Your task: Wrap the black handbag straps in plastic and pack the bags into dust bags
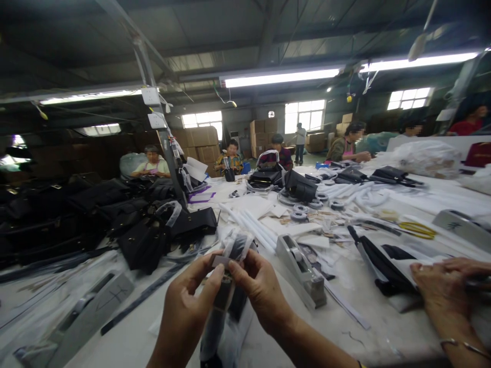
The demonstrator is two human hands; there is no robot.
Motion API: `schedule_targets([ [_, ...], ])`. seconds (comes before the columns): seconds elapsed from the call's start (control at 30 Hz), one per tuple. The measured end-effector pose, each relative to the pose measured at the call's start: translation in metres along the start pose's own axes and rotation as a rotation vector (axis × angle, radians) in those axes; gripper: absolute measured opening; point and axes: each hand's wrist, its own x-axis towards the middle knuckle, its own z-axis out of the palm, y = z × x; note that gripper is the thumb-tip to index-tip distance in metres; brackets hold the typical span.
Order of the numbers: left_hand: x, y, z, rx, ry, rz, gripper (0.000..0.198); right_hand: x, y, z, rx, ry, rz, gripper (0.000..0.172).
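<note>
In front of me a black bag strap (222, 296), partly covered in clear plastic film (238, 247), is held between both hands. My left hand (186, 304) pinches it from the left, thumb and index finger at a small whitish strip (220, 262). From the other side, my right hand (263, 289) has its thumb on the same strip and its fingers curled behind the film. The strap's lower part hangs between my wrists. Just right of my right hand stands a grey tape dispenser (301, 273).
Black handbags (143, 237) are heaped at left, beside another tape dispenser (82, 319). White foam tubes (255, 230) and scraps lie ahead. Yellow-handled scissors (418, 230) rest at right. A co-worker's hands (441, 286) work on a black item (383, 260). Other people sit across the table.
</note>
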Motion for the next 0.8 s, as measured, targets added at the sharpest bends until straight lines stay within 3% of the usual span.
schedule_targets([
  [0.1,-0.001,0.001,0.002,0.157,0.088,0.052,0.033,-0.001,0.005,0.002,-0.024,0.013,0.000,0.032],
  [0.17,-0.003,-0.001,0.004,0.294,0.169,0.159,0.026,-0.001,0.008,0.003,-0.040,0.022,-0.002,0.034],
  [0.3,-0.011,-0.003,0.010,0.488,0.233,0.330,0.030,0.001,0.011,0.006,-0.058,0.047,-0.007,0.034],
  [0.63,-0.023,-0.010,0.036,0.477,0.201,0.242,0.053,-0.001,0.000,0.009,0.026,-0.025,-0.014,0.034],
  [0.8,-0.018,-0.005,0.020,0.280,0.100,0.179,0.055,0.000,-0.001,0.002,0.013,-0.013,0.029,0.033],
])
